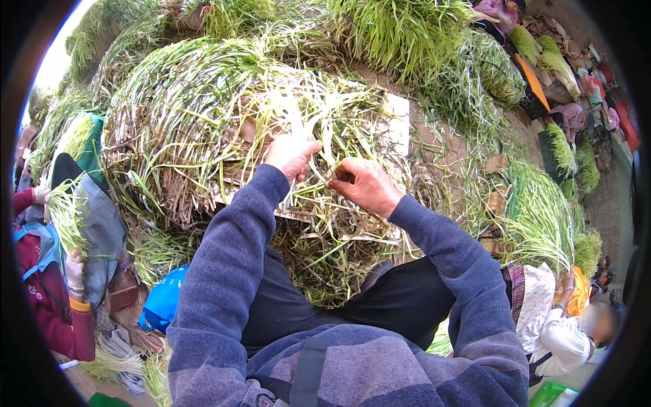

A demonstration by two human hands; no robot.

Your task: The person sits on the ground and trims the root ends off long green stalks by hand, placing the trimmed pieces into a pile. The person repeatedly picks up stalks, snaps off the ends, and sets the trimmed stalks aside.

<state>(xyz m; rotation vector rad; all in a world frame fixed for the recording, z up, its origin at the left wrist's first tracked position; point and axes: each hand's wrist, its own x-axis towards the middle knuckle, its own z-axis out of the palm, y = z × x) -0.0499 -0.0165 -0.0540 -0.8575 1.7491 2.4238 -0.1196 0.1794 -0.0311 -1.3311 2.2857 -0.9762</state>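
Note:
My left hand (pixel 291 156) is closed around a small bunch of pale green leafy stalks (pixel 300 119), whose white ends show below the fist. Just to its right, my right hand (pixel 365 184) has its thumb and fingertips close together beside loose leaves; whether a thin leaf is pinched there cannot be told. Both hands are above a large heap of long-leaved green stalks (pixel 168 112) with brownish stem ends. Under the loose leaves lies a pale flat board (pixel 398 122), partly covered. Withered trimmings (pixel 325 259) are piled between my knees.
A co-worker in a maroon sleeve (pixel 81 330) holds stalks at the left. Another in white (pixel 564 336) handles a bunch (pixel 539 219) at the right. A blue bag (pixel 165 297) lies by my left leg. More green heaps (pixel 407 30) stand beyond, with an orange crate edge (pixel 531 84).

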